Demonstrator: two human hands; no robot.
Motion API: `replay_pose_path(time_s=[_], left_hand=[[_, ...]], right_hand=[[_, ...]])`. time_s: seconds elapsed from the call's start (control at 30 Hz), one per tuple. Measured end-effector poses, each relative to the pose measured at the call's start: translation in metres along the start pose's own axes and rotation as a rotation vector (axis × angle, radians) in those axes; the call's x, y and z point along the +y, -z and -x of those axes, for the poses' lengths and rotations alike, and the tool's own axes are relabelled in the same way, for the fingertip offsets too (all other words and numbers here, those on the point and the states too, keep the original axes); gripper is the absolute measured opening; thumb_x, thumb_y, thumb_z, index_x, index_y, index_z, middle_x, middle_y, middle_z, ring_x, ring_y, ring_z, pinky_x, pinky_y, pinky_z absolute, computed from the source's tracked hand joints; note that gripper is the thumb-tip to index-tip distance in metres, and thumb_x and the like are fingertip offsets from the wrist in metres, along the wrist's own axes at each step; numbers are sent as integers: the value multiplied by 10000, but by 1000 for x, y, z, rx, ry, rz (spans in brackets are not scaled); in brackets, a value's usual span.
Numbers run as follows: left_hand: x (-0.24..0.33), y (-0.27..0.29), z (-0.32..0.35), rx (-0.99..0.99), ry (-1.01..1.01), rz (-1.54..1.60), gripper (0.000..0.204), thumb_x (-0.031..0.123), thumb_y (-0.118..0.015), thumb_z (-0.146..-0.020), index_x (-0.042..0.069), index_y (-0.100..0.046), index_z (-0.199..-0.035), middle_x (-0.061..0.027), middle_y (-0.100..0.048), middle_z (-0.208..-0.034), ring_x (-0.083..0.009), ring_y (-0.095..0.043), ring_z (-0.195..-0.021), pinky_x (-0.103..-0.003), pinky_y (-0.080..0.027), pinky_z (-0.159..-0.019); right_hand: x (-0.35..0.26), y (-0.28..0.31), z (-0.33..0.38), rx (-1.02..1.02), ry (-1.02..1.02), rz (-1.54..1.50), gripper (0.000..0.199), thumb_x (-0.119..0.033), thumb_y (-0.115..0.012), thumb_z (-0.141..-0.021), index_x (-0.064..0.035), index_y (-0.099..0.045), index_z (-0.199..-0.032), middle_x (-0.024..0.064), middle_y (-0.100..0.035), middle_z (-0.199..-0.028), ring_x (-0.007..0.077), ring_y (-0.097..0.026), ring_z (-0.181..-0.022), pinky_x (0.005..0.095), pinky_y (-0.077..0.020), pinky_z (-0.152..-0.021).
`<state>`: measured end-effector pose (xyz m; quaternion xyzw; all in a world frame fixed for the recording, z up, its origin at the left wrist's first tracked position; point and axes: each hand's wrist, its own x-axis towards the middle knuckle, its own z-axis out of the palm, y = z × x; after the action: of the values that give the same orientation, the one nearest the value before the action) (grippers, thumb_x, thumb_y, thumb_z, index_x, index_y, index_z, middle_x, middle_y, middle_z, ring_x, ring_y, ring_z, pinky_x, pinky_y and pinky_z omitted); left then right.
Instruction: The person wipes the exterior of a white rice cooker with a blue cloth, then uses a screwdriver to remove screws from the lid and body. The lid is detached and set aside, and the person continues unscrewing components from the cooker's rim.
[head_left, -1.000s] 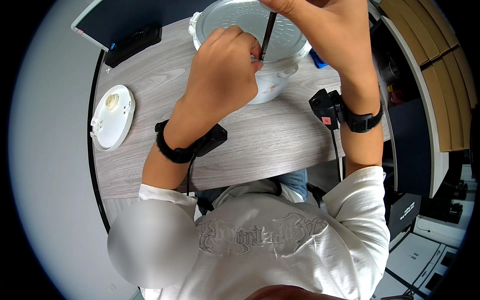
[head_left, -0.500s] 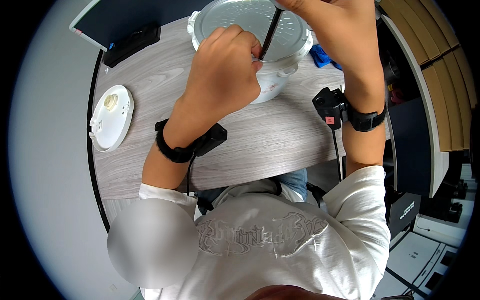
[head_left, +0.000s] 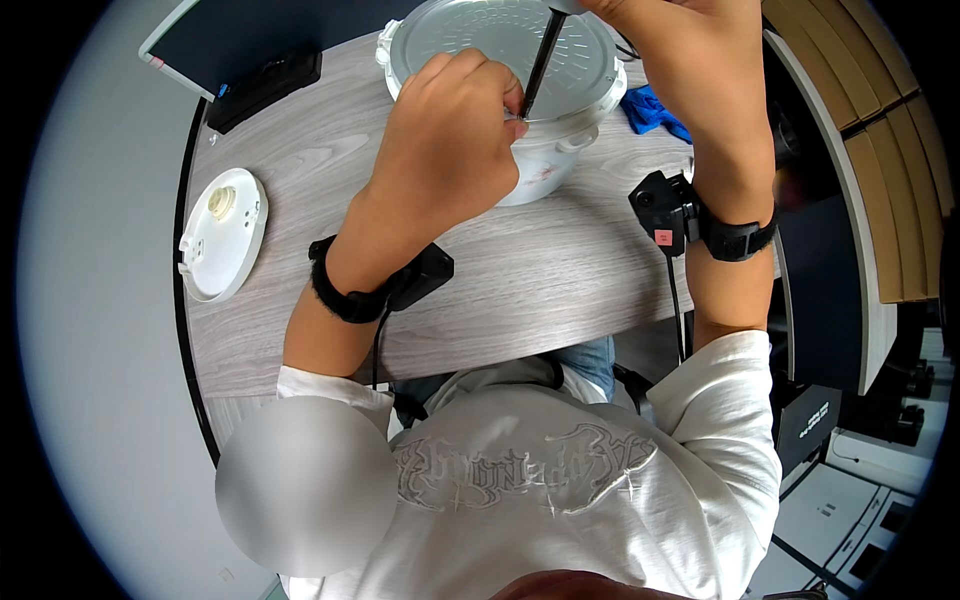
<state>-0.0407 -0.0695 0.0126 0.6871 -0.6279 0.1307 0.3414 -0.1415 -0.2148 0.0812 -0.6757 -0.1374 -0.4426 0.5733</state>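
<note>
A white round appliance [head_left: 545, 165], rather like a rice cooker, stands at the far middle of the table with a grey slotted disc [head_left: 440, 40] on top. Slanting down to its near rim is a screwdriver [head_left: 543, 65] with a dark shaft. My right hand [head_left: 690, 60] is closed around its handle, partly cut off by the upper edge. Beside the screwdriver's tip, my left hand [head_left: 450, 130] is closed in a pinch at the rim. Whatever sits between its thumb and finger is hidden. Both wrists wear black strapped devices.
A white round cover [head_left: 228, 255] lies at the table's left. Behind it are a black box-like thing [head_left: 265, 92] and a dark panel [head_left: 260, 30]. Blue cloth [head_left: 650, 110] lies right of the appliance. Shelving with brown boxes [head_left: 890, 190] borders the right side.
My right hand has shifted slightly to the right, with the screwdriver's tip still at the rim. More of the blue cloth shows. My left hand is almost unmoved.
</note>
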Motion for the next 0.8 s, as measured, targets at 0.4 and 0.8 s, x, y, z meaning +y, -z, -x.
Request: replay_pose_path(time_s=[0.4,0.8], left_hand=[[0,0,0,-4,-4,1,171,-36,-745,-734,-12,-620,-848,-131,-614,-845,-318,-594,-829,-406,-467,-738],[-2,-1,1,23,-43,-13,194,-17,-758,-740,-9,-611,-866,-127,-611,-843,-329,-589,-827,-412,-467,-730]], right_hand=[[1,3,1,-13,7,44,468,-65,-747,-891,43,-529,-1291,72,-647,-1018,119,-626,-897,262,-536,-799],[-4,9,0,-224,60,75,584,-81,-731,-905,35,-437,-1396,89,-611,-1073,151,-614,-967,301,-528,-862]])
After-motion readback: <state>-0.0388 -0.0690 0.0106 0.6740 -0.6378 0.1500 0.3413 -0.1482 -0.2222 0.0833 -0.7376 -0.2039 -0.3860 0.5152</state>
